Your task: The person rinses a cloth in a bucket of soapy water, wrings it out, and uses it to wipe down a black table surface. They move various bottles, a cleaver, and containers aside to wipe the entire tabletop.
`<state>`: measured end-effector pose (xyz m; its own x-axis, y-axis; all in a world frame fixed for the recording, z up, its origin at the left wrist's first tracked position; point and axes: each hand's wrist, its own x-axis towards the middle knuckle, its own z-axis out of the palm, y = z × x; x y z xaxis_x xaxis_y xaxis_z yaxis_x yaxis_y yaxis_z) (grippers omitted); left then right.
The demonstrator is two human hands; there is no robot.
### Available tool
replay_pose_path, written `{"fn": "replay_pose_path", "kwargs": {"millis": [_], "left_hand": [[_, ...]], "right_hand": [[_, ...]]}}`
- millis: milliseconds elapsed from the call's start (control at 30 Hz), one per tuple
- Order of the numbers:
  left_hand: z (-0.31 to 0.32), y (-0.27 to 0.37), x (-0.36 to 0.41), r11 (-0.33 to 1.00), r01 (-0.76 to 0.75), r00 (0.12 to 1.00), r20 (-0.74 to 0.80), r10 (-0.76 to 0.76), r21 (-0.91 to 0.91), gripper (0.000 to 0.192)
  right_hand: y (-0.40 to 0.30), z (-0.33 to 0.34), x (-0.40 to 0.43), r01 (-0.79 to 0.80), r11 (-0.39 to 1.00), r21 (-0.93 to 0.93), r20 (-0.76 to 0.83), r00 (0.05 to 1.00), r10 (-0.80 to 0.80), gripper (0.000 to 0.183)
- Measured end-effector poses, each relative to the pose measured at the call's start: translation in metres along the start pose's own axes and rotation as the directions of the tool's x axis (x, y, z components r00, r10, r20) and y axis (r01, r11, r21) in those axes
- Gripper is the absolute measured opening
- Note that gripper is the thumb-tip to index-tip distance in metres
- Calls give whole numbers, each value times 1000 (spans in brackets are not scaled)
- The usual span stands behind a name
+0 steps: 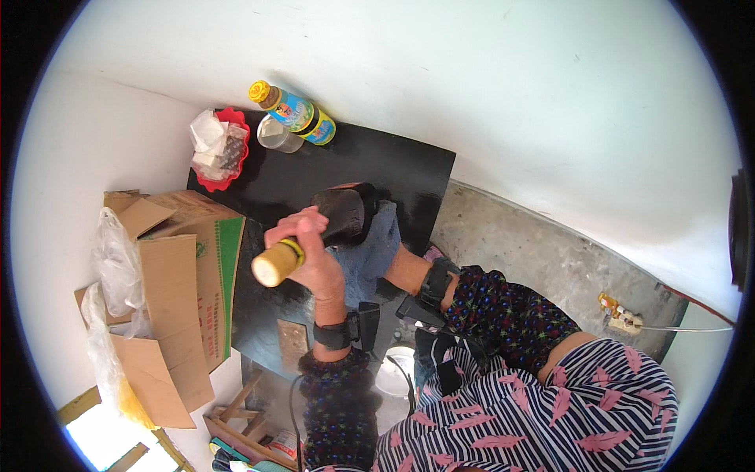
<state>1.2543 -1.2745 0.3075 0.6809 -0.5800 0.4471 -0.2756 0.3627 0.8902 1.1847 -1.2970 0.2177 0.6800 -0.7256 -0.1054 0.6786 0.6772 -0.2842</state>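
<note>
My left hand (309, 253) grips a light wooden handle (277, 264) with a yellow collar and a pale butt end. Beyond the fingers is a dark, rounded tool head (339, 217), apparently on the same handle; its exact kind is unclear. A blue-grey cloth (368, 253) lies against its right side. My right hand is covered by this cloth, with only the wrist (408, 270) showing, and it holds the cloth to the dark piece. Both hands are above a glossy black table (377, 156).
A yellow-capped sauce bottle (301, 115), a clear plastic jar (277, 137) and a red scalloped basket (240, 159) holding packets stand along the back. Open cardboard boxes (171, 295) crowd the left side. A brown slab (292, 345) lies near the front edge; a white bucket (394, 371) is below.
</note>
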Motion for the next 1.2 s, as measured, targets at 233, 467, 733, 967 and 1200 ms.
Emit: {"fn": "replay_pose_path", "kwargs": {"millis": [233, 467, 733, 967, 1200], "left_hand": [[-17, -43, -9, 981, -17, 939, 340, -51, 194, 16], [-12, -69, 30, 962, 231, 946, 198, -258, 147, 18], [-20, -69, 33, 908, 405, 870, 260, -419, 106, 32], [-76, -33, 5, 544, 550, 804, 225, -550, -634, 86], [-94, 6, -32, 635, 630, 771, 259, -582, -446, 91]], "right_hand": [[24, -33, 2, -234, 923, 307, -137, 948, 286, 51], [-37, 0, -12, -435, 691, -577, -310, 900, 308, 45], [-67, -12, -31, -488, 807, -332, -279, 868, 410, 41], [-83, -3, -38, -495, 739, -456, -356, 863, 358, 48], [-44, 50, -41, -420, 631, -652, -255, 905, 340, 55]]}}
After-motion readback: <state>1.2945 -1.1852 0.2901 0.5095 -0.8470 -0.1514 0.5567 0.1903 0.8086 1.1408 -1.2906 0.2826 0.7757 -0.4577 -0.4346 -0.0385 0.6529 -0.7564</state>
